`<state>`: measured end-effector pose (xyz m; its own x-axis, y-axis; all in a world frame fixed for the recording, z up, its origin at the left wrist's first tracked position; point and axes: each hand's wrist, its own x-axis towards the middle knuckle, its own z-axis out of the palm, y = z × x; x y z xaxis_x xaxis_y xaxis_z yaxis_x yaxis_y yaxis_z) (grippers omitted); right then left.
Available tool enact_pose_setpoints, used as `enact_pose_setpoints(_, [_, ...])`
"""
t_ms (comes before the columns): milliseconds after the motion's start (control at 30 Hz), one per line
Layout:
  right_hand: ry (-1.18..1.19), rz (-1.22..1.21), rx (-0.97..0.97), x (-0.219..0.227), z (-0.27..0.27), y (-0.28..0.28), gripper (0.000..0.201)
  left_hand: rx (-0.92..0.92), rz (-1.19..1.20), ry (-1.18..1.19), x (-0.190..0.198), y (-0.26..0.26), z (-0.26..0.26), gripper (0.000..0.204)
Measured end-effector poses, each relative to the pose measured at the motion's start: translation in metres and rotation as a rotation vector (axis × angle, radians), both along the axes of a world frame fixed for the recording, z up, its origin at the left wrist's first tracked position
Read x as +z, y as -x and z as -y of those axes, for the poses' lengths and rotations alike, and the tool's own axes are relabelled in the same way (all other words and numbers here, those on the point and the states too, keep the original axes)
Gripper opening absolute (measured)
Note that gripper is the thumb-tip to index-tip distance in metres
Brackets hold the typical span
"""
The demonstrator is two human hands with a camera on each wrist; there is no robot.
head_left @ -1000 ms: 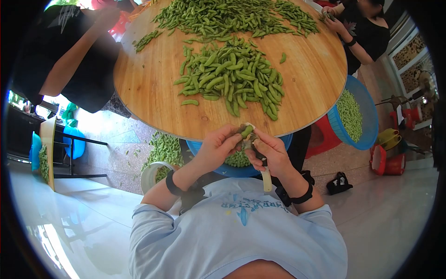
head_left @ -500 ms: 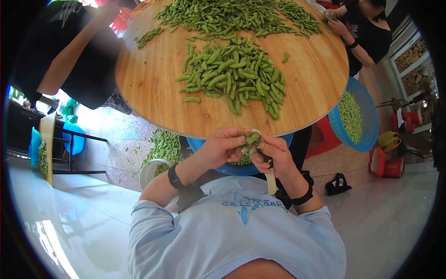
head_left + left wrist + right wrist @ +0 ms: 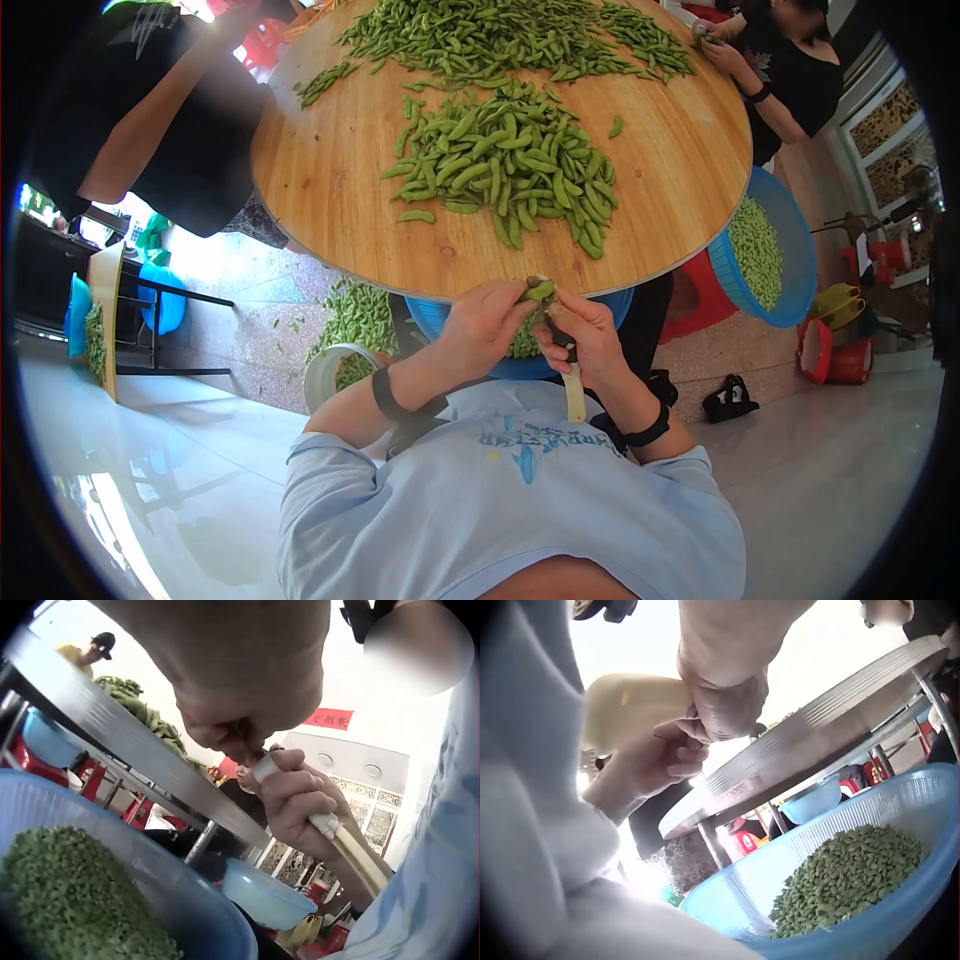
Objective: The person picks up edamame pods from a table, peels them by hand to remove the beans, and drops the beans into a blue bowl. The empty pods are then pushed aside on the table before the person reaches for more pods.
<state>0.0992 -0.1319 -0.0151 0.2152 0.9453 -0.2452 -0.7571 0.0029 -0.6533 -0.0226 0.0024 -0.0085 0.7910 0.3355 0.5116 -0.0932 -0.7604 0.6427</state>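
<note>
In the head view a green soybean pod (image 3: 541,291) is pinched between the thumb and fingers of my left hand (image 3: 480,325), just off the near table edge. My right hand (image 3: 592,335) meets it there, fingers curled around a tool with a flat cream handle (image 3: 574,395) pointing back toward my shirt. The tool's working end is hidden among the fingers. White wrapping (image 3: 264,768) shows on a right fingertip in the left wrist view. Below both hands sits a blue basket (image 3: 739,881) of shelled green beans (image 3: 855,877).
A pile of pods (image 3: 510,165) lies on the round wooden table (image 3: 340,210), with a larger heap (image 3: 470,40) behind. On the floor are scattered pods (image 3: 355,315) and a white bucket (image 3: 322,378). Another blue basin (image 3: 795,250) of beans stands right. People sit left and right.
My left hand has turned over the pod, its back now more upward, and the pod sits slightly left and lower. The right hand still holds the tool, its handle swung a little left.
</note>
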Motion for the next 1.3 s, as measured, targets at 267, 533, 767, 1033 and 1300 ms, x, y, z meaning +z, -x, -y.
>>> enact_pose_setpoints(267, [0.084,0.870,-0.204,-0.013,0.000,0.005,0.036,0.044,-0.189,0.787,-0.009,-0.002,0.008,0.011])
enact_pose_setpoints(533, [-0.089,1.644,-0.379,-0.007,-0.013,-0.001,0.044,0.011,-0.246,0.468,0.004,0.006,0.013,0.021])
enact_pose_setpoints(767, [-0.204,1.780,-0.146,0.005,-0.010,-0.013,0.028,-0.041,-0.351,0.286,0.021,0.031,0.013,0.016])
enact_pose_setpoints(1033, [-0.282,1.753,-0.078,-0.001,-0.007,-0.012,0.026,0.206,-0.843,-0.266,0.035,0.101,-0.056,0.011])
enact_pose_setpoints(1300, [-0.169,1.417,0.017,0.007,-0.008,-0.015,0.032,0.328,-0.306,-0.527,-0.010,0.021,-0.134,0.024])
